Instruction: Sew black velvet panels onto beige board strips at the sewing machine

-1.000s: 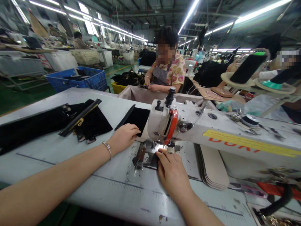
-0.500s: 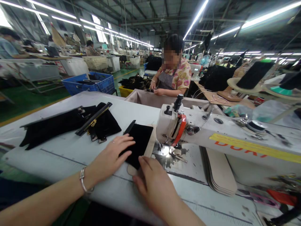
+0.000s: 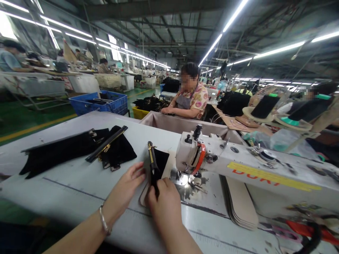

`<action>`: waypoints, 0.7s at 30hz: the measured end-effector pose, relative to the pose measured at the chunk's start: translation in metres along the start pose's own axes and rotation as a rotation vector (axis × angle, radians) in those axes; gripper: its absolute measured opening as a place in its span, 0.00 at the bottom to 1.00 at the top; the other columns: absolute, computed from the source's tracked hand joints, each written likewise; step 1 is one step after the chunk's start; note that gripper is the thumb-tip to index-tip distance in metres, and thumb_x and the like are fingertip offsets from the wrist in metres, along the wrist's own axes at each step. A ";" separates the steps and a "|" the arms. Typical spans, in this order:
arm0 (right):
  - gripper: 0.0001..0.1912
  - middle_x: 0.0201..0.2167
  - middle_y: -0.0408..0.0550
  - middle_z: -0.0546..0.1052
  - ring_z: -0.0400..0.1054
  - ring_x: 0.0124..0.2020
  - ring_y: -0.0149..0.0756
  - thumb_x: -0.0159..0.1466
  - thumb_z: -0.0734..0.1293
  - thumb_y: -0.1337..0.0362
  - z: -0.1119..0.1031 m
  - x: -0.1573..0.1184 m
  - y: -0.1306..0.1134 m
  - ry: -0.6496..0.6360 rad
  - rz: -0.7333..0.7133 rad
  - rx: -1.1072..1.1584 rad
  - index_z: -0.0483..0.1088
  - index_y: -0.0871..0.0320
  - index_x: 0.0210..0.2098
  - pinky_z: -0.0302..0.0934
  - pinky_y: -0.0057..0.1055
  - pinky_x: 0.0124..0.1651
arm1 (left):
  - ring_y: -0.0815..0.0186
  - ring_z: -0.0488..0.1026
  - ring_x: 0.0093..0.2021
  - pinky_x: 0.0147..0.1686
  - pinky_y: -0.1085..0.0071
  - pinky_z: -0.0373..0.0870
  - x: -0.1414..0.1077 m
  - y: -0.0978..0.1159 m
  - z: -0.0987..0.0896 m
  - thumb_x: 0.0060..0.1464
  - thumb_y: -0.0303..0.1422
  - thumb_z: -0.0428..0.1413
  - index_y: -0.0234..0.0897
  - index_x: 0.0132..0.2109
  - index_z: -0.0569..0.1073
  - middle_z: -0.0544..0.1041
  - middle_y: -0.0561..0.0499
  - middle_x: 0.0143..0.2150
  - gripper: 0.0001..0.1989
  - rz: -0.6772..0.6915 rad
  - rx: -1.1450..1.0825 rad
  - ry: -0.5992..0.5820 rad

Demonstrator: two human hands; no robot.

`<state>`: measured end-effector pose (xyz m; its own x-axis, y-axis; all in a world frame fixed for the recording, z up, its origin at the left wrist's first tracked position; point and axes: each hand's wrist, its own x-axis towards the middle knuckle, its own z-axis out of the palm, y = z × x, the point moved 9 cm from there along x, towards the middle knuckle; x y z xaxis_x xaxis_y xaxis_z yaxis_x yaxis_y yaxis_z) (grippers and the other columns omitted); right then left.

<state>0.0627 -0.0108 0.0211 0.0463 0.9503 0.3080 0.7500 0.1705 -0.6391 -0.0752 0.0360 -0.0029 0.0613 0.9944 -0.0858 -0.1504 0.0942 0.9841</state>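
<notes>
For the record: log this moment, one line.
right hand: gripping black zippered piece; left hand: open beside it; sewing machine: at right

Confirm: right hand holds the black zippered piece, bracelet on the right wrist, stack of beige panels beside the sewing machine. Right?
One error: the bracelet is on the left wrist, as the head view shows. The rest stands: the right hand holds the black zippered piece, with the stack of beige panels beside the sewing machine.
</notes>
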 end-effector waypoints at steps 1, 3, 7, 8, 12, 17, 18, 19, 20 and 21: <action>0.04 0.33 0.47 0.72 0.67 0.36 0.40 0.62 0.62 0.70 -0.002 0.000 0.004 -0.001 0.029 0.074 0.67 0.57 0.33 0.59 0.34 0.39 | 0.56 0.68 0.60 0.60 0.64 0.65 -0.001 -0.006 0.006 0.50 0.33 0.65 0.38 0.56 0.72 0.71 0.45 0.61 0.26 -0.039 -0.053 -0.032; 0.03 0.27 0.41 0.70 0.65 0.30 0.34 0.59 0.64 0.69 -0.005 0.000 0.010 -0.005 0.095 0.257 0.66 0.56 0.33 0.55 0.29 0.33 | 0.54 0.72 0.56 0.55 0.63 0.69 -0.003 -0.014 0.019 0.49 0.31 0.65 0.36 0.55 0.73 0.73 0.43 0.58 0.24 -0.094 -0.166 -0.127; 0.04 0.22 0.36 0.66 0.60 0.25 0.31 0.56 0.65 0.65 -0.005 -0.004 0.026 0.031 0.245 0.639 0.64 0.56 0.29 0.52 0.27 0.28 | 0.54 0.75 0.51 0.50 0.64 0.72 -0.011 -0.016 0.027 0.50 0.31 0.65 0.32 0.48 0.75 0.78 0.41 0.50 0.18 -0.142 -0.262 -0.229; 0.04 0.23 0.38 0.67 0.61 0.26 0.31 0.57 0.65 0.64 -0.003 -0.005 0.030 0.043 0.271 0.683 0.64 0.56 0.30 0.54 0.27 0.29 | 0.54 0.76 0.49 0.49 0.63 0.72 -0.014 -0.016 0.026 0.49 0.31 0.65 0.31 0.49 0.75 0.79 0.41 0.48 0.19 -0.167 -0.271 -0.225; 0.09 0.32 0.44 0.73 0.67 0.34 0.34 0.59 0.64 0.60 0.007 -0.009 0.044 0.070 0.367 0.839 0.66 0.58 0.36 0.62 0.28 0.34 | 0.55 0.77 0.47 0.45 0.63 0.74 -0.024 -0.003 0.012 0.49 0.31 0.65 0.32 0.55 0.71 0.79 0.41 0.48 0.25 -0.145 -0.265 -0.136; 0.11 0.37 0.45 0.73 0.69 0.39 0.36 0.61 0.65 0.57 0.012 -0.012 0.043 0.064 0.412 0.975 0.65 0.57 0.39 0.66 0.30 0.39 | 0.54 0.77 0.45 0.42 0.61 0.75 -0.032 0.016 0.009 0.55 0.33 0.62 0.31 0.59 0.67 0.77 0.38 0.49 0.26 -0.080 -0.195 -0.125; 0.11 0.36 0.44 0.72 0.69 0.38 0.35 0.61 0.66 0.57 0.010 -0.012 0.042 0.063 0.409 0.972 0.65 0.57 0.38 0.66 0.30 0.39 | 0.54 0.77 0.45 0.43 0.61 0.75 -0.031 0.019 0.010 0.56 0.33 0.61 0.31 0.59 0.67 0.77 0.38 0.49 0.26 -0.069 -0.185 -0.131; 0.11 0.35 0.44 0.72 0.68 0.36 0.35 0.62 0.66 0.57 0.008 -0.011 0.041 0.064 0.406 0.958 0.65 0.57 0.37 0.65 0.29 0.38 | 0.53 0.77 0.45 0.43 0.60 0.75 -0.029 0.021 0.011 0.56 0.34 0.61 0.31 0.59 0.67 0.77 0.38 0.50 0.26 -0.059 -0.178 -0.142; 0.11 0.33 0.43 0.71 0.67 0.34 0.34 0.61 0.67 0.57 0.006 -0.010 0.041 0.067 0.407 0.945 0.65 0.57 0.37 0.65 0.29 0.36 | 0.53 0.77 0.45 0.43 0.60 0.75 -0.026 0.022 0.012 0.56 0.34 0.61 0.31 0.60 0.66 0.76 0.37 0.51 0.27 -0.056 -0.167 -0.159; 0.11 0.31 0.42 0.71 0.67 0.32 0.34 0.61 0.67 0.57 0.002 -0.008 0.040 0.077 0.399 0.913 0.65 0.57 0.37 0.64 0.29 0.35 | 0.52 0.77 0.46 0.43 0.59 0.75 -0.022 0.021 0.012 0.56 0.35 0.61 0.32 0.61 0.65 0.76 0.36 0.52 0.28 -0.067 -0.149 -0.172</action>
<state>0.0906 -0.0107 -0.0084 0.2511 0.9677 -0.0235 -0.1227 0.0077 -0.9924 -0.0675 0.0160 0.0218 0.2415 0.9642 -0.1097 -0.2838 0.1783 0.9422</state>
